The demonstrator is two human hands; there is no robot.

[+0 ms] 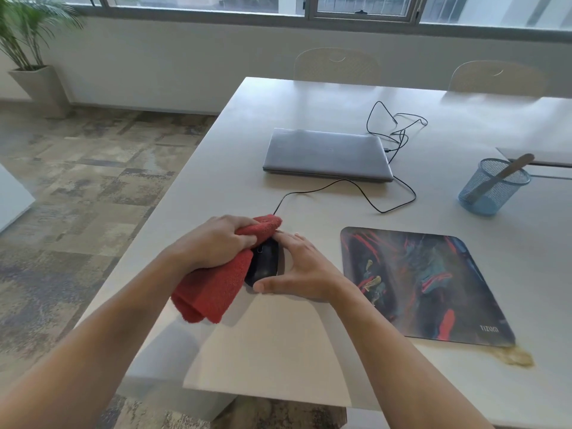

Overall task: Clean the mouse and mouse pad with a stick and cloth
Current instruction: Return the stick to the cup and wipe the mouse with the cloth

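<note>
A black wired mouse (263,264) lies on the white table, left of the mouse pad. My left hand (213,243) grips a folded red cloth (213,289) and presses it against the mouse's left side and front. My right hand (301,269) cups the mouse from the right, thumb at its near end, fingers along its far side. The colourful mouse pad (424,283) lies flat to the right, apart from both hands. A flat wooden stick (503,174) leans in a blue mesh cup (492,191) at the far right.
A shut grey laptop (325,154) sits behind the mouse, with black cable (393,193) looping across the table (278,351). A yellowish stain (513,357) marks the table by the pad's near right corner. Two chairs stand at the far side. The table's left edge is close to my left arm.
</note>
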